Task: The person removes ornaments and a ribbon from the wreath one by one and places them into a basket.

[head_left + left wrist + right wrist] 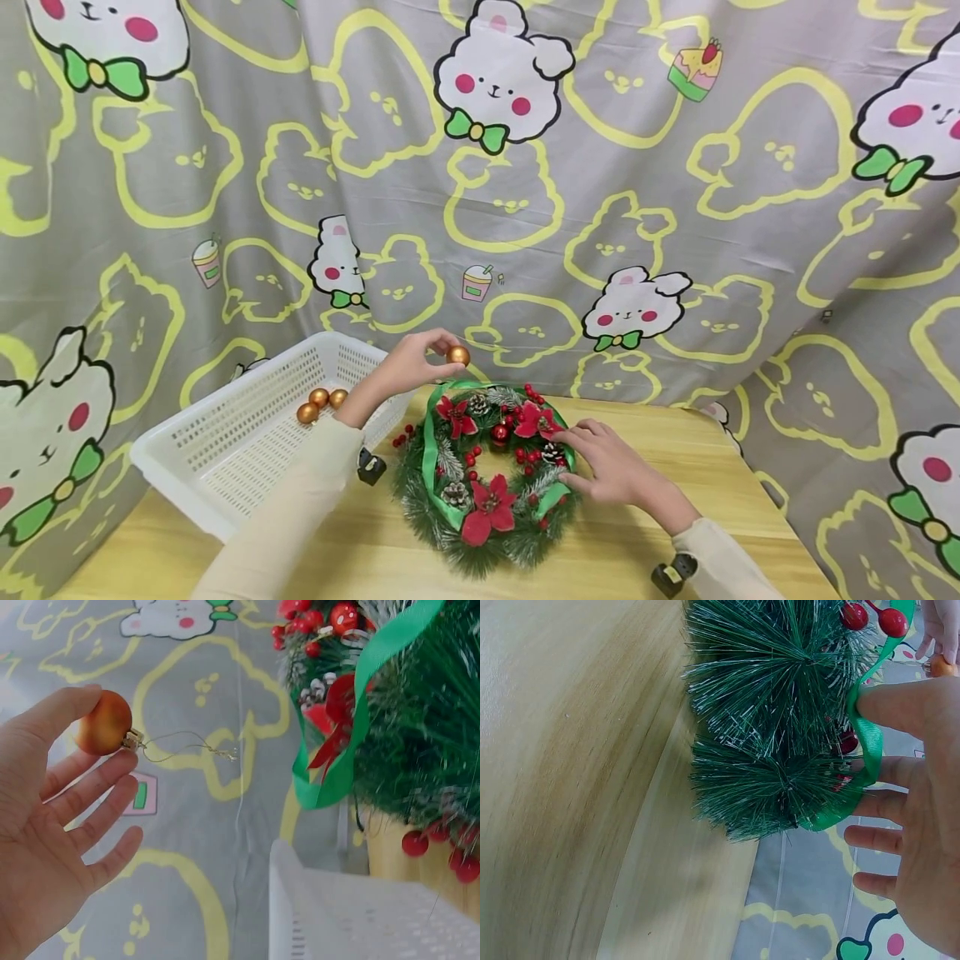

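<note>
A green Christmas wreath [487, 479] with red poinsettias, berries, pine cones and a green ribbon [352, 712] lies on the wooden table [712, 467]. My left hand [416, 362] pinches a small gold bauble [458, 356] just above the wreath's far edge; in the left wrist view the bauble [103, 722] sits between thumb and forefinger, its thin wire hook [187, 746] sticking out. My right hand [607, 467] rests on the wreath's right side with straight fingers. In the right wrist view its fingers [900, 712] touch the ribbon [866, 742] and the needles [780, 720].
A white perforated plastic basket [232, 450] stands at the left of the table with three more gold baubles [318, 404] inside. A grey curtain with cartoon bears [525, 167] hangs behind. Bare tabletop [570, 787] lies in front and to the right.
</note>
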Demonstrator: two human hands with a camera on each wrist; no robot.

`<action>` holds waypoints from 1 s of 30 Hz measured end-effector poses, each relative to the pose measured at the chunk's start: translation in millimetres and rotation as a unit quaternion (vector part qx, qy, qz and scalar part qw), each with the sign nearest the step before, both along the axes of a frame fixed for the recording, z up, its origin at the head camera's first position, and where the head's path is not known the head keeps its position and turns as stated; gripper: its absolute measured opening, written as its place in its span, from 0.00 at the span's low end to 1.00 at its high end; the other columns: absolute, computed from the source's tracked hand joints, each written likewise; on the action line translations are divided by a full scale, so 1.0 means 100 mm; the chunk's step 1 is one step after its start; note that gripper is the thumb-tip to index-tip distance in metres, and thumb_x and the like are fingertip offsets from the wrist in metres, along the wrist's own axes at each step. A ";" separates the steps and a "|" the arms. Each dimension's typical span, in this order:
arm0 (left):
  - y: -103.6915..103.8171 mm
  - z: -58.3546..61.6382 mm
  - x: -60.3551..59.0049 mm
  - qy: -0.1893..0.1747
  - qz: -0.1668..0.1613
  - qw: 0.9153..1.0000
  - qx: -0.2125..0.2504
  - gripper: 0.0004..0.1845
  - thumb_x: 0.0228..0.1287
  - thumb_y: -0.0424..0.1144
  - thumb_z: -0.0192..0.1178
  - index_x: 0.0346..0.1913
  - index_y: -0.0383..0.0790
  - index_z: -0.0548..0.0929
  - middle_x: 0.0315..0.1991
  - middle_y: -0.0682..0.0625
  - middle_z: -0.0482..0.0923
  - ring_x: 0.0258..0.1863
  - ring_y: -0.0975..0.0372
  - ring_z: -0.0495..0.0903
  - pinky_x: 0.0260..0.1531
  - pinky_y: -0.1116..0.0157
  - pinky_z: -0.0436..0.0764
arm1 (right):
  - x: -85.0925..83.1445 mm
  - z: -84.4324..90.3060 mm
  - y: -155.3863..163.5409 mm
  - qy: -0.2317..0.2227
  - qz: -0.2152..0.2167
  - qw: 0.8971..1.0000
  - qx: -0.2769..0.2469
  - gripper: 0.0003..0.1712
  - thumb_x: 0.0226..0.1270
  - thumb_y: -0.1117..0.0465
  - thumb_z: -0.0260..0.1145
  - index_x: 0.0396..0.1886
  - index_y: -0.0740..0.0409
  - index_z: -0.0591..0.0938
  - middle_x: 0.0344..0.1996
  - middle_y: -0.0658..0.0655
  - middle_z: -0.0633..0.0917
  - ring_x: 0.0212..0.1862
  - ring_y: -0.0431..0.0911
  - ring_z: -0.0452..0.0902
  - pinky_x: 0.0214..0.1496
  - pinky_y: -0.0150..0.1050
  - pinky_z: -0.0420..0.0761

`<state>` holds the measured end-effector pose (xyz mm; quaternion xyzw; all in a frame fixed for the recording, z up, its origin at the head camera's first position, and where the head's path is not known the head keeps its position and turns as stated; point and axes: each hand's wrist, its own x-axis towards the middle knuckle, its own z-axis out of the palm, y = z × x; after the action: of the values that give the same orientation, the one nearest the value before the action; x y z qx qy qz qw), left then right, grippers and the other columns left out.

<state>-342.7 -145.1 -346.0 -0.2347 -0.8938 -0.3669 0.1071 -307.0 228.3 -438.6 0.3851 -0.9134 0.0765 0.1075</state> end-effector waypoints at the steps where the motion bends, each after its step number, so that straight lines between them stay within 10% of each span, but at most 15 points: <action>1: -0.02 0.01 0.00 -0.001 0.001 1.000 0.004 0.18 0.64 0.45 0.71 0.54 0.44 0.83 0.47 0.48 0.84 0.51 0.54 0.82 0.52 0.50 0.80 | 0.00 0.00 0.00 0.000 -0.001 1.000 0.001 0.32 0.69 0.41 0.66 0.68 0.49 0.77 0.56 0.51 0.84 0.61 0.53 0.73 0.62 0.61 0.73; 18: -0.69 0.18 0.04 0.033 0.070 0.997 0.008 0.18 0.61 0.43 0.74 0.51 0.40 0.83 0.45 0.44 0.84 0.50 0.51 0.82 0.52 0.49 0.79 | -0.02 -0.02 0.02 0.000 0.000 1.000 0.002 0.33 0.69 0.40 0.65 0.68 0.50 0.76 0.57 0.50 0.83 0.61 0.53 0.74 0.62 0.60 0.73; 30: -1.10 -0.10 0.05 0.034 0.130 0.991 0.018 0.21 0.63 0.44 0.72 0.52 0.34 0.82 0.47 0.38 0.83 0.51 0.43 0.81 0.54 0.45 0.78 | 0.00 0.00 0.01 -0.013 -0.005 1.000 -0.005 0.33 0.68 0.41 0.67 0.68 0.48 0.77 0.57 0.51 0.84 0.61 0.54 0.74 0.62 0.61 0.73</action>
<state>-337.3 -255.2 -356.3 -0.1266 -0.9058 -0.3578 0.1882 -307.1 229.4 -438.4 0.3793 -0.9161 0.0860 0.0980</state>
